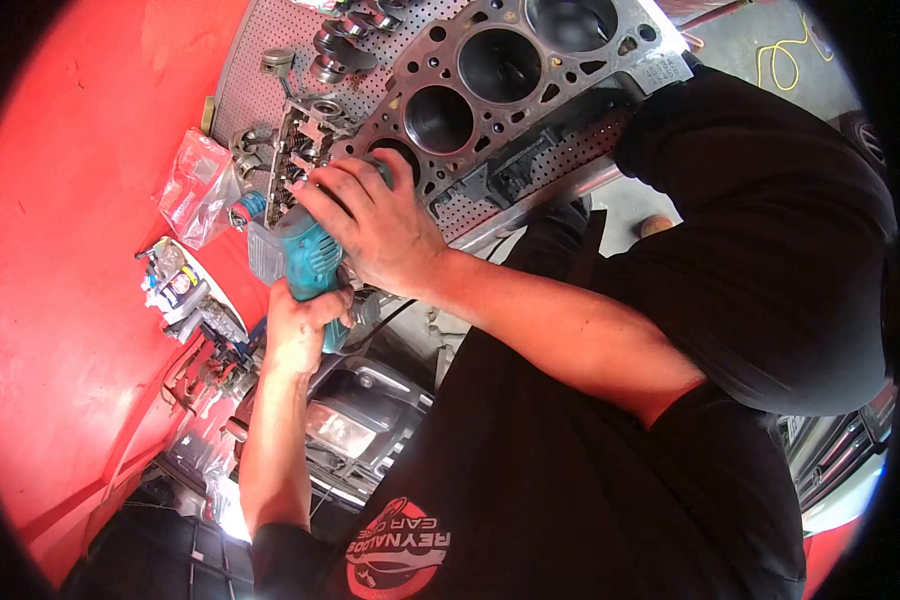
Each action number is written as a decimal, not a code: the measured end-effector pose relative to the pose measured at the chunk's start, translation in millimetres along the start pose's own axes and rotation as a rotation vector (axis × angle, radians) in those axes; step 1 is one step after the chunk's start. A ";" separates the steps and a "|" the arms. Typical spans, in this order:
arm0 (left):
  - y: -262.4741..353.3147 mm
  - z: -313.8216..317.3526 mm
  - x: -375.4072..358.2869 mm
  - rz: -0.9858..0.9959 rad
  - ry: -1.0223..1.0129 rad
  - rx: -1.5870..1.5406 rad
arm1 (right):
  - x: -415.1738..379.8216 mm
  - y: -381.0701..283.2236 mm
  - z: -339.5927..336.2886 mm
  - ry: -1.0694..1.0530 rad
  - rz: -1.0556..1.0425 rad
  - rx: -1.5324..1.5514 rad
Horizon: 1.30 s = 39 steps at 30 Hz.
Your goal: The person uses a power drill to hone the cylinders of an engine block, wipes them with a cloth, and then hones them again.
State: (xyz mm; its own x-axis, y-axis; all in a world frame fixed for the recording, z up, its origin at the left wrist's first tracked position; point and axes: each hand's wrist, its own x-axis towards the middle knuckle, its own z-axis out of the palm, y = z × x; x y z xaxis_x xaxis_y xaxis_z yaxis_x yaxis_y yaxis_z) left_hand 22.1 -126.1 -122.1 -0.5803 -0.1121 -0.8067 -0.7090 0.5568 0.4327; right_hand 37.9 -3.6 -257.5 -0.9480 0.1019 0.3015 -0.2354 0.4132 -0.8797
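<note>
My left hand (305, 325) is wrapped round the handle of a teal power tool (315, 258) with a grey box-like part on its side. My right hand (382, 225) is closed over the tool's front end, fingers curled across its top. That end is at the near-left end of an engine block (450, 72), beside a partly covered cylinder bore. My right hand hides the tool's working face, so its exact kind and contact with the block cannot be made out. A dark cord (385, 322) runs near the handle.
The block lies on a perforated metal bench (270, 22). Around it are a crankshaft (342, 52), a piston (278, 62), and a valve-train assembly (305, 135). A plastic bag (198, 190) and bottles (175, 285) are at left. Dark clothing (760, 230) fills the right side.
</note>
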 end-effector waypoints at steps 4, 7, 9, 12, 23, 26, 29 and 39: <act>-3.4 6.7 10.5 0.002 -0.006 0.036 | -9.2 -7.8 -5.2 0.029 -0.025 0.006; -14.3 0.0 17.8 0.094 0.036 0.086 | -10.7 -28.5 -25.4 -0.011 -0.061 0.005; -17.4 19.2 20.9 0.170 0.180 0.038 | -8.8 -47.6 -45.6 -0.128 -0.137 -0.113; -31.9 -6.6 37.8 0.028 0.037 0.038 | 3.1 -67.8 -85.8 -0.291 -0.206 -0.035; 17.9 16.2 30.5 0.021 -0.021 0.191 | -5.0 -37.4 -99.5 -0.345 0.238 -0.207; 17.3 14.3 31.1 -0.020 -0.025 0.204 | -12.9 -13.9 -74.4 -0.345 0.159 -0.326; 22.1 18.5 27.2 0.010 -0.014 0.227 | -13.0 14.5 -53.5 -0.373 0.110 -0.374; 11.1 3.9 -8.0 0.083 0.016 0.178 | -12.3 0.0 -28.1 -0.110 0.025 -0.072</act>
State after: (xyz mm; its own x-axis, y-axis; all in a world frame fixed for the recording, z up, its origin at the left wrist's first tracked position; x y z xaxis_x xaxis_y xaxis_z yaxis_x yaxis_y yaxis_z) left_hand 20.4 -115.9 -112.4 -0.6409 -0.0721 -0.7642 -0.5773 0.7015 0.4179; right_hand 55.6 20.6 -250.8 -0.9721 0.0145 0.2343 -0.1994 0.4757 -0.8567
